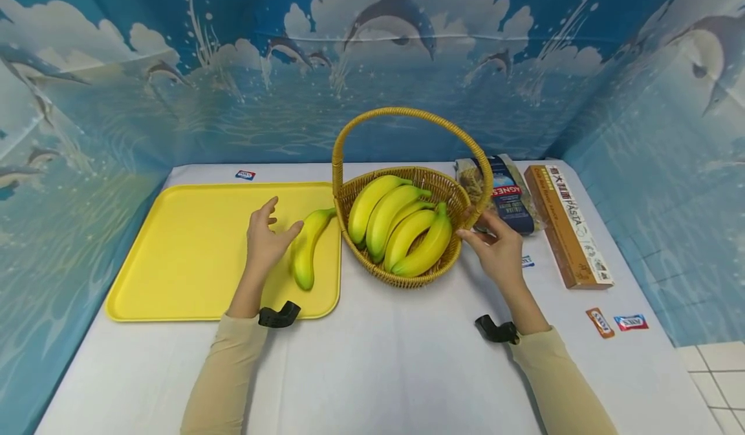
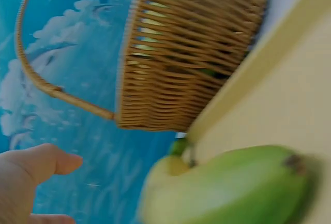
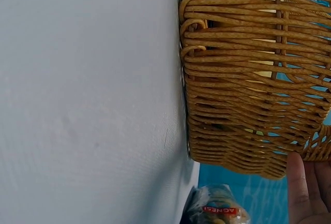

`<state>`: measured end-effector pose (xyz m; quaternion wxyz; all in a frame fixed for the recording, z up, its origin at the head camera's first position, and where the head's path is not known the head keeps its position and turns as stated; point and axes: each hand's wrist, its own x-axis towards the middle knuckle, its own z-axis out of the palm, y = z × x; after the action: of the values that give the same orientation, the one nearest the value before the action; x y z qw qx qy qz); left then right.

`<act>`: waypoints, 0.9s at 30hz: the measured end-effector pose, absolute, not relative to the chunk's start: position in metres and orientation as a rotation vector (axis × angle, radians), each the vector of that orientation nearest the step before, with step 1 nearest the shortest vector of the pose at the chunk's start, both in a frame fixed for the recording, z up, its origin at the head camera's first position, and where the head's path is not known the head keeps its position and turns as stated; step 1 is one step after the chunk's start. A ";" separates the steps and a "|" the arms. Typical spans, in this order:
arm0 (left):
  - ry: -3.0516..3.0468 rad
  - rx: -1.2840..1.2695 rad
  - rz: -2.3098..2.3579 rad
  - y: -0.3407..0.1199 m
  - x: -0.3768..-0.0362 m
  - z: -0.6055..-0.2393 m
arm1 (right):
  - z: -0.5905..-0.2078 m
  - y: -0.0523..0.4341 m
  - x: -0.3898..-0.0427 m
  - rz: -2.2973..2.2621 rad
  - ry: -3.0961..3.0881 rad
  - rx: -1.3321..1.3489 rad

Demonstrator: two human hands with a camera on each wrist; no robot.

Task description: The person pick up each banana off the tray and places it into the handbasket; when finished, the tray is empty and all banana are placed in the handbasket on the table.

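A wicker basket (image 1: 407, 280) with a tall arched handle holds several yellow bananas (image 1: 387, 218). At its right side, my right hand (image 1: 497, 247) grips the rim by the foot of the handle, thumb and fingers on either side. The right wrist view shows those fingers (image 3: 297, 182) against the woven wall. One greenish-yellow banana (image 1: 308, 247) lies on the right part of a yellow tray (image 1: 192, 254), stem toward the basket. Left of this banana, my left hand (image 1: 264, 241) hovers over the tray, thumb and fingers spread, holding nothing.
Behind my right hand lie a clear pasta bag (image 1: 512, 192) and a long pasta box (image 1: 570, 228). Small wrapped candies, including an orange one (image 1: 600, 322) and a red-blue one (image 1: 631, 322), dot the white table. A dolphin-print curtain (image 1: 396, 99) encloses the back and sides.
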<state>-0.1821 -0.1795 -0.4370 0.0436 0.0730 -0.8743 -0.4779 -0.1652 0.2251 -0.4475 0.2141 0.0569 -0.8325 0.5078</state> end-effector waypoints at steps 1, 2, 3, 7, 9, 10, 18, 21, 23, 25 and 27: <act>-2.696 0.220 -1.462 -0.178 -0.184 -0.441 | -0.447 0.225 -0.165 1.414 -2.307 0.159; -2.717 0.221 -1.464 -0.177 -0.185 -0.446 | -0.447 0.225 -0.165 1.417 -2.306 0.160; -2.736 0.219 -1.469 -0.176 -0.186 -0.450 | -0.447 0.224 -0.164 1.416 -2.307 0.157; -2.799 0.200 -1.456 -0.172 -0.191 -0.466 | -0.446 0.224 -0.164 1.414 -2.308 0.156; -2.820 0.191 -1.435 -0.171 -0.193 -0.472 | -0.446 0.225 -0.164 1.408 -2.312 0.156; -2.826 0.193 -1.427 -0.171 -0.193 -0.474 | -0.446 0.225 -0.164 1.406 -2.312 0.158; -2.789 0.244 -1.429 -0.169 -0.196 -0.480 | -0.446 0.225 -0.164 1.400 -2.325 0.145; -2.783 0.263 -1.424 -0.170 -0.196 -0.479 | -0.446 0.225 -0.164 1.400 -2.328 0.140; -2.778 0.285 -1.420 -0.171 -0.196 -0.478 | -0.446 0.225 -0.164 1.399 -2.327 0.143; -2.767 0.310 -1.416 -0.174 -0.196 -0.474 | -0.447 0.225 -0.164 1.397 -2.324 0.147; -2.750 0.333 -1.417 -0.179 -0.195 -0.468 | -0.448 0.225 -0.165 1.399 -2.319 0.155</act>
<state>-0.1952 -0.1786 -0.4684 0.0150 0.1071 -0.8837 -0.4555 -0.1648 0.2253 -0.4477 0.2129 0.0558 -0.8352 0.5040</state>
